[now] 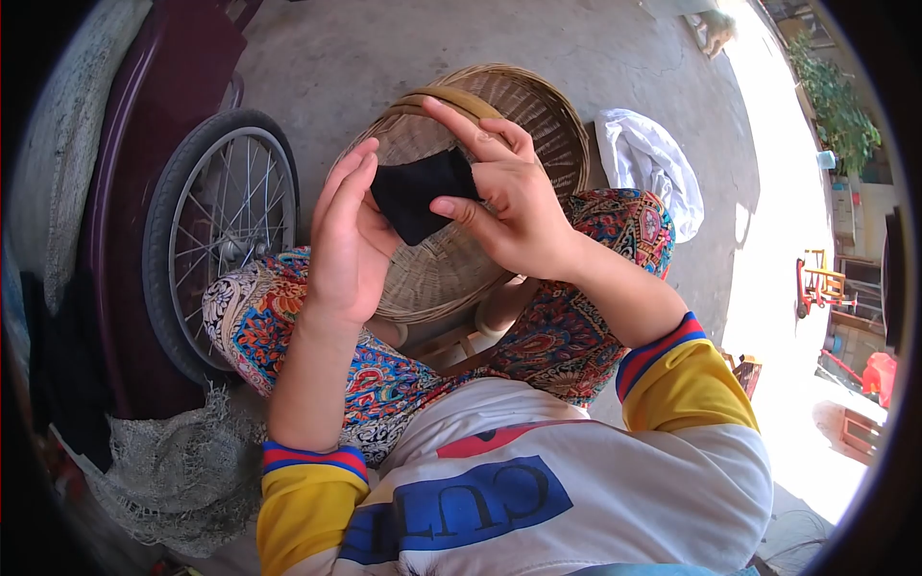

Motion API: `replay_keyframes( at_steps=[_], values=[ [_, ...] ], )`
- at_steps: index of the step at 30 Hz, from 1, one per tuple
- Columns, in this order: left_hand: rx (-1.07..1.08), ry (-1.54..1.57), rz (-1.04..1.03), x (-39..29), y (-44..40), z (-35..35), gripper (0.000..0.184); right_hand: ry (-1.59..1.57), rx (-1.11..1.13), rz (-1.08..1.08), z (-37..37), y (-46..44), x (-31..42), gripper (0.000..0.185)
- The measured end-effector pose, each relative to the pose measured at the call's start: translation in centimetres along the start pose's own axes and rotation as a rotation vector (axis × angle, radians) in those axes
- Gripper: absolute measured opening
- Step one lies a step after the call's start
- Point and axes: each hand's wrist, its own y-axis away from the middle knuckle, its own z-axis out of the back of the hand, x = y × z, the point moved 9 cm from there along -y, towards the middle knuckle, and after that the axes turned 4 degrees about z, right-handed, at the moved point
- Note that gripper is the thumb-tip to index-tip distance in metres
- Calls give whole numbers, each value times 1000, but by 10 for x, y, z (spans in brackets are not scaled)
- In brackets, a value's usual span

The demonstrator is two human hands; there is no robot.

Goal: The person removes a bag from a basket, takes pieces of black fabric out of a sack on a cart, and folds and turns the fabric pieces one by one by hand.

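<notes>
A small black piece of cloth [423, 197], shaped like a folded sock, is held up above a wicker basket [423, 274]. My right hand [514, 197] grips its right end, thumb pressed on the near face and index finger stretched out past it. My left hand [348, 230] stands upright at the cloth's left edge, fingers straight and palm turned toward it. The cloth's left edge meets the left palm, though whether that hand bears any of it I cannot tell. The basket sits between my knees, partly covered by both hands.
Another wicker basket [552, 125] lies behind the first. A white cloth [653, 168] is on the concrete floor to the right. Close on the left stand a spoked wheel [226, 240] and a maroon metal panel [144, 144]. A frayed woven sack [182, 470] lies lower left.
</notes>
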Motion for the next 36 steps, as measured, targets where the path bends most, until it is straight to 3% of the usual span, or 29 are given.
replay_keyframes(
  at_steps=[2,6,12,14,17,20,23,29,32,34,36],
  values=[
    [52,75,93,10,-5,4,41,40,3,51,0,-2,5,21],
    [14,167,91,9,-11,13,40,167,142,152,-15,-2,15,29],
    [99,84,-174,-18,3,-6,40,208,130,120,-17,-2,11,31],
    [119,-9,-310,-26,7,-8,49,190,91,130,-14,-1,12,34],
    [106,-94,-410,-29,14,-10,59,110,116,51,-12,-1,7,40],
    [111,-215,-509,-28,24,-25,62,-84,-3,-34,-3,1,-3,42],
    [131,-296,-523,-28,27,-29,70,-348,-16,-238,-7,10,-27,33],
    [130,-529,-662,-27,35,-37,78,-801,-54,-345,-12,8,-28,25],
    [147,-723,-740,-24,39,-48,92,-855,-162,-420,-12,12,-37,21],
    [243,-515,-765,-27,41,-56,101,-752,-207,-407,-5,11,-40,21],
    [320,-523,-683,-26,40,-59,97,-649,-250,-393,2,12,-43,22]
  ],
)
